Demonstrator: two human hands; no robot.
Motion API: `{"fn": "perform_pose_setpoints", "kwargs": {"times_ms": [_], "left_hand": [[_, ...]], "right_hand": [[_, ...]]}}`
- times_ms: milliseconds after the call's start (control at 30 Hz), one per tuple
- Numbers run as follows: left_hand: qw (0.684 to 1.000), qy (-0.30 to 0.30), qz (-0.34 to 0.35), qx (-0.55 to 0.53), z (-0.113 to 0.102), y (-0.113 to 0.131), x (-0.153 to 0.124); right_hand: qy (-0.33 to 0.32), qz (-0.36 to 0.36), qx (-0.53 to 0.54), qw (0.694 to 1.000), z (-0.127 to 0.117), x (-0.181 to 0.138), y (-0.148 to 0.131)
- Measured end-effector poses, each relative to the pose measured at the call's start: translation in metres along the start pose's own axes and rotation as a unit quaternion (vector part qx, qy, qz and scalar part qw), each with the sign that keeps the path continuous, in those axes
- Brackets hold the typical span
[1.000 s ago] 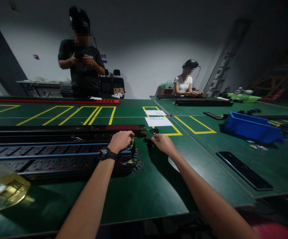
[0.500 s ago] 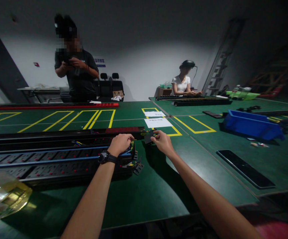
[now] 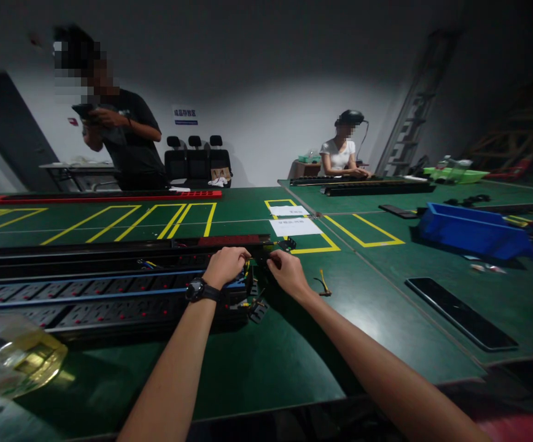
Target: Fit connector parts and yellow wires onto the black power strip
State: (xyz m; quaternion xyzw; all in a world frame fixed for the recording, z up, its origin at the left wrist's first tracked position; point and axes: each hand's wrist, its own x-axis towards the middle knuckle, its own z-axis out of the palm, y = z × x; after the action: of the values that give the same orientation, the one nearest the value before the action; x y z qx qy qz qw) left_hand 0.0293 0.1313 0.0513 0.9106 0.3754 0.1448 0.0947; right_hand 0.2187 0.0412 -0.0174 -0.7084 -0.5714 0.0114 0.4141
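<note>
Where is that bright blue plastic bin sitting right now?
In the head view, the blue bin sits on the green table far to the right, beyond the flat black panel and well away from both hands.

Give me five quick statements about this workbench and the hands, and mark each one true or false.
1. The left hand rests on the end of the power strips. True.
2. A watch is on the right wrist. False: it is on the left wrist.
3. The right hand is at the strips' end, close to the left hand. True.
4. The blue bin sits left of the hands. False: it is to the right.
5. The paper sheets lie on the red strip. False: they lie on the green table, beyond the hands.
</note>
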Motion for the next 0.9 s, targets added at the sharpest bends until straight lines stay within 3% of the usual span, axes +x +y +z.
{"fn": "perform_pose_setpoints", "kwargs": {"times_ms": [367, 900], "left_hand": [[1.0, 0.003, 0.005, 0.013, 0.004, -0.002, 0.002], [1.0, 0.008, 0.01, 0.012, 0.002, 0.001, -0.002]], "right_hand": [[-0.081, -0.043, 0.008, 0.996, 0.011, 0.001, 0.0], [-0.039, -0.05, 0.149, 0.987, 0.013, 0.003, -0.006]]}}
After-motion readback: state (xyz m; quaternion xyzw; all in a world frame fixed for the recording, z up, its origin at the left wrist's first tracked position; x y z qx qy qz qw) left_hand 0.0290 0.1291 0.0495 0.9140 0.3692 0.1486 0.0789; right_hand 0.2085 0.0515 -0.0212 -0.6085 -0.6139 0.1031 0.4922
